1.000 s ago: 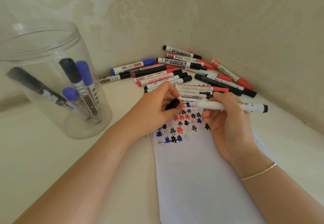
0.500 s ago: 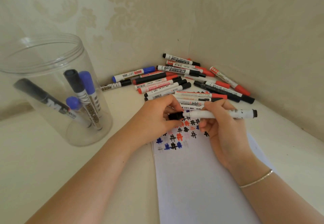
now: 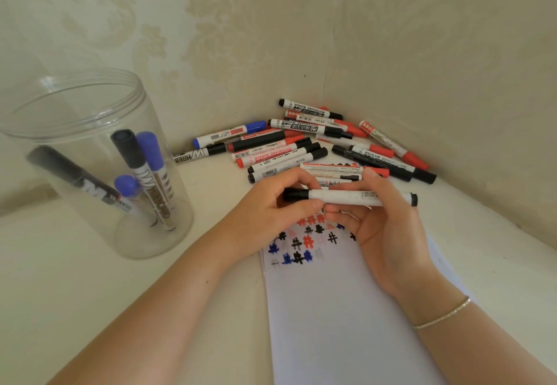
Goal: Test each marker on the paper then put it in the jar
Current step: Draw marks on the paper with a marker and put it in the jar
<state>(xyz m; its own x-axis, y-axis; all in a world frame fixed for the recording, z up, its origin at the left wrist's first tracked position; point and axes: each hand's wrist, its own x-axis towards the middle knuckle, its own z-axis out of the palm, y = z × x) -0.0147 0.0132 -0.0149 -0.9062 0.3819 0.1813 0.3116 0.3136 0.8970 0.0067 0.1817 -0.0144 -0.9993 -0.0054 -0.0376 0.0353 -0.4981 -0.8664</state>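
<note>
Over paper point(image 3: 346, 309): cap now back on marker point(image 3: 349, 198); left hand point(image 3: 271, 207) and right hand point(image 3: 382, 228) both grasp it.

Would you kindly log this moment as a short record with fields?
held marker: white, black cap on, horizontal
left hand: grips the cap end
right hand: holds the barrel
paper: black, red, blue test marks at its far end
jar: clear, upright, four markers inside
pile: markers in the corner

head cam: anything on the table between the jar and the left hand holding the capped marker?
Nothing: in the head view the table is bare between the jar and the left hand. The marker pile sits farther back.
</note>
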